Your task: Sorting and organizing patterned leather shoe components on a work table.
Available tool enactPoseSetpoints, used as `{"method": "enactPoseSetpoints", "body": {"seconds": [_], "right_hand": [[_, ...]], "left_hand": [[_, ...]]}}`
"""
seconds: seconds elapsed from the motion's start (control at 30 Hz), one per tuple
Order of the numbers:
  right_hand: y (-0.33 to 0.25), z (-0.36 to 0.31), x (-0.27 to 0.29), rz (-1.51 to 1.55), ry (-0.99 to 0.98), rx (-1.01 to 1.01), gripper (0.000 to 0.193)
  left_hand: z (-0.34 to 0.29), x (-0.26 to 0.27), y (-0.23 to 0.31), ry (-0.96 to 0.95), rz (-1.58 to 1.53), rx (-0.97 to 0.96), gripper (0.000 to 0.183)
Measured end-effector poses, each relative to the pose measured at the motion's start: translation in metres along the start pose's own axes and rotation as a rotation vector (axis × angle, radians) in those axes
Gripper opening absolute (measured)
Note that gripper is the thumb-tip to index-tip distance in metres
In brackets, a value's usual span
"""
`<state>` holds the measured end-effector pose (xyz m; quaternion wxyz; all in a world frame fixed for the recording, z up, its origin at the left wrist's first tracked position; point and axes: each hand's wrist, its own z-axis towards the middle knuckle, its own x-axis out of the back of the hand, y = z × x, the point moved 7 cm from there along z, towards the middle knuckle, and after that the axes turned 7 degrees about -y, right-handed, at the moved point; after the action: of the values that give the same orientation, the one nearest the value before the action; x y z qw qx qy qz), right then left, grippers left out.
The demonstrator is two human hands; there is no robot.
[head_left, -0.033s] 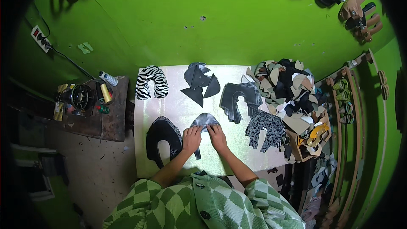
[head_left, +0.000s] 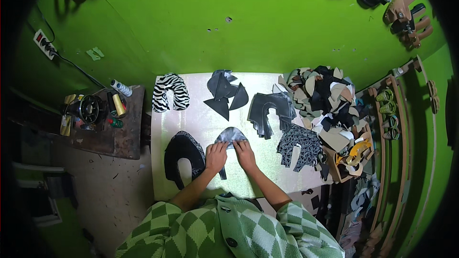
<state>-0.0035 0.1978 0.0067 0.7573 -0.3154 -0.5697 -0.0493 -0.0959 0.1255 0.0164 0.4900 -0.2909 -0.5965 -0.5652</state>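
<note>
A curved grey shoe piece (head_left: pixel 231 135) lies flat near the middle of my white table (head_left: pixel 201 119), its rounded end pointing far, just right of a black horseshoe-shaped stack (head_left: pixel 179 155).

Centred on the surface (head_left: pixel 210 124), near its front edge: a curved shoe-upper piece (head_left: pixel 231 134), with both hands upon its near edge, left hand (head_left: pixel 216 156) and right hand (head_left: pixel 245 155) side by side. Directly left of that piece, a U-shaped upper (head_left: pixel 180 155). Behind and left, a striped upper (head_left: pixel 169 91). Straight behind, pointed cut pieces (head_left: pixel 224 93). Behind and right, a stack of uppers (head_left: pixel 268 110). Right, a patterned upper (head_left: pixel 297 145). Farther right, a heap of offcuts (head_left: pixel 325 98). Far left, off the surface, a side bench (head_left: pixel 124 136) under a sewing machine (head_left: pixel 86 110).
</note>
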Motion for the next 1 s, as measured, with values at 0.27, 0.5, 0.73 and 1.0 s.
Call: {"method": "enactPoseSetpoints", "body": {"seconds": [0.27,0.5,0.73,1.0], "right_hand": [[0.006,0.000,-0.014,-0.113,-0.116,0.061,0.043],[-0.006,0.008,-0.002,-0.087,-0.125,-0.032,0.039],[-0.004,0.007,0.000,-0.119,-0.080,0.057,0.041],[-0.005,0.004,-0.004,-0.204,-0.115,0.108,0.044]], "left_hand": [[0.007,-0.008,0.003,-0.060,0.129,-0.082,0.038],[0.013,-0.004,-0.005,-0.105,0.080,-0.117,0.041],[0.007,-0.018,-0.006,-0.109,0.051,-0.080,0.043],[0.008,-0.014,-0.001,-0.099,0.151,-0.118,0.042]]}}
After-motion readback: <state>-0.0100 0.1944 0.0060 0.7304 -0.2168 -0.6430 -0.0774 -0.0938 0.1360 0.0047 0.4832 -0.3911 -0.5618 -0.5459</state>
